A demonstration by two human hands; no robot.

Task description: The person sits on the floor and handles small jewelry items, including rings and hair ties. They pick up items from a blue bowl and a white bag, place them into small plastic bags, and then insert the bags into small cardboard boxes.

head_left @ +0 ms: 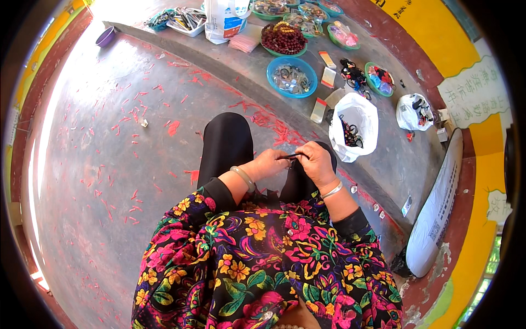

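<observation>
My left hand [269,163] and my right hand [316,162] meet above my knees in black trousers. Between them they pinch a thin black band or cord [290,156], each hand closed on one end. A pale green bangle [244,178] sits on my left wrist and a silver bracelet [332,190] on my right. My flowered top fills the lower part of the view. The small item between my fingertips is too tiny to make out further.
A white plastic bag [356,129] of dark bands stands open just right of my hands. On the concrete step lie a blue bowl [292,77], a green bowl of dark red beads [284,39], other small dishes and bags. Red scraps litter the floor [109,164].
</observation>
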